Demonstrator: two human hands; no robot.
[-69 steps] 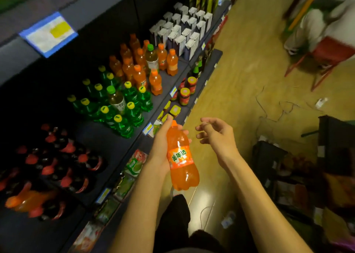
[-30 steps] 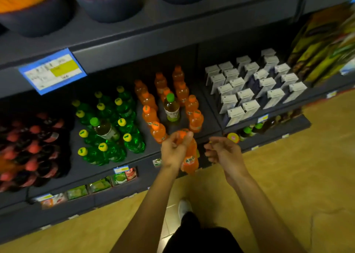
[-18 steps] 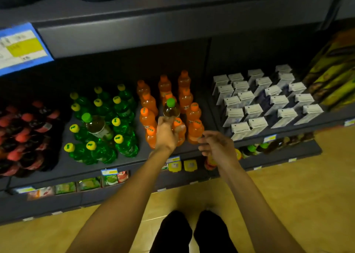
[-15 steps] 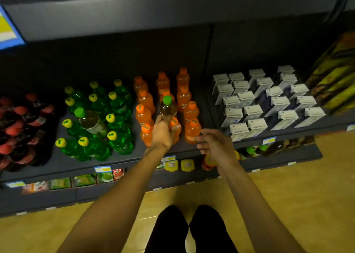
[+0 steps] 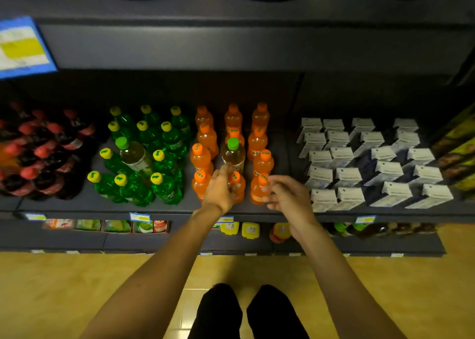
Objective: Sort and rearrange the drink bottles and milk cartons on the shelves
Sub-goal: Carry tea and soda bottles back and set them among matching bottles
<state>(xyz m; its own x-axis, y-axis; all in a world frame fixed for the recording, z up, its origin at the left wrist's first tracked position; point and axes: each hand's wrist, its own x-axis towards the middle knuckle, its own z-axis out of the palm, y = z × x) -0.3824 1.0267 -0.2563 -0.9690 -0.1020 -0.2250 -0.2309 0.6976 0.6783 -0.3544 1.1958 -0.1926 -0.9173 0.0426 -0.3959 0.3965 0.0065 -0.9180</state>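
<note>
A shop aisle, grocery type. Dark grey shelf (image 5: 231, 210) stocked in blocks by product: red-capped dark bottles (image 5: 38, 156), green bottles (image 5: 144, 156), orange bottles (image 5: 231, 143), white cartons (image 5: 370, 163). Blue-edged price tags (image 5: 140, 217) clipped along the shelf lips, a larger blue price card (image 5: 24, 46) above, more packaged goods (image 5: 108, 225) on the shelf below.

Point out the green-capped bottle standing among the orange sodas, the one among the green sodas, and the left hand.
green-capped bottle among the orange sodas (image 5: 233, 143): head view, on its green cap.
green-capped bottle among the green sodas (image 5: 121, 143): head view, on its green cap.
left hand (image 5: 219, 190): head view, on the back of the hand.
</note>
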